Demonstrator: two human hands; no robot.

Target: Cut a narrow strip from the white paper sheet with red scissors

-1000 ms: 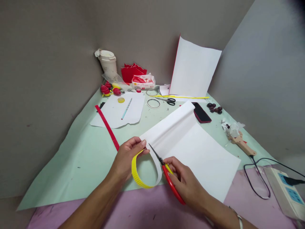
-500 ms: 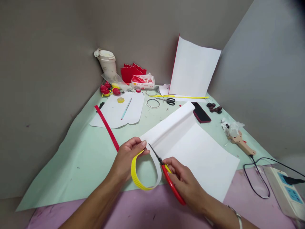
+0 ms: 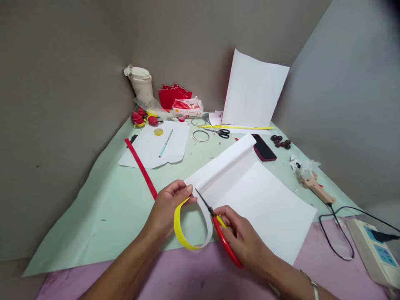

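My left hand (image 3: 167, 208) pinches a curled strip of yellow corrugated paper (image 3: 181, 233), white on its inside, which loops down toward the table's front edge. My right hand (image 3: 242, 239) grips red-handled scissors (image 3: 218, 227); their thin dark blades point up-left and touch the strip near my left fingertips. Both hands hover over the near corner of a large white sheet (image 3: 250, 196) with a rolled far edge, lying on mint-green paper (image 3: 109, 208).
A long red strip (image 3: 140, 166) lies left of my hands. Farther back are a white cut sheet with a pencil (image 3: 165, 142), black scissors (image 3: 220, 132), rings, a phone (image 3: 263, 147), a cup (image 3: 142, 83), and an upright white sheet (image 3: 254, 89). A glue gun (image 3: 315, 187) and power strip (image 3: 373, 250) sit right.
Almost nothing differs: my hands, the yellow strip and the scissors keep the same pose, with only a slight shift of the view.
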